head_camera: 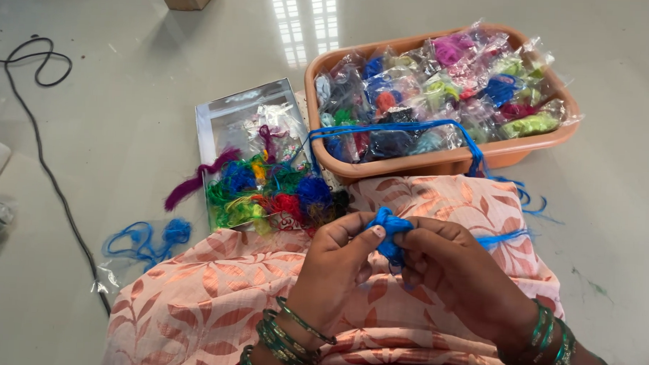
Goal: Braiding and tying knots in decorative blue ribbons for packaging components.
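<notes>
Blue thread is bunched into a small wad (389,228) just below the middle of the frame, and you have it pinched from both sides: your left hand (334,265) closes thumb and forefinger on its left edge, your right hand (451,270) closes its fingers (416,245) on the right and lower part, so both hands are shut on the same wad above your lap. A strand of the same blue thread (395,126) runs from under your right hand across the patterned cloth (212,301) and up over the front rim of the orange tub (440,163) in the upper right, so by the look of it much of the length remains unwound into the wad. That tub is already crowded with clear packets of coloured thread (443,79). Left of centre, a shallow silver tray (219,118) holds a loose tangle of green, red, blue and purple threads (267,188), apparently unsorted. On the floor at lower left lies a clear packet with blue thread (146,242), beside a black cable (44,165).
</notes>
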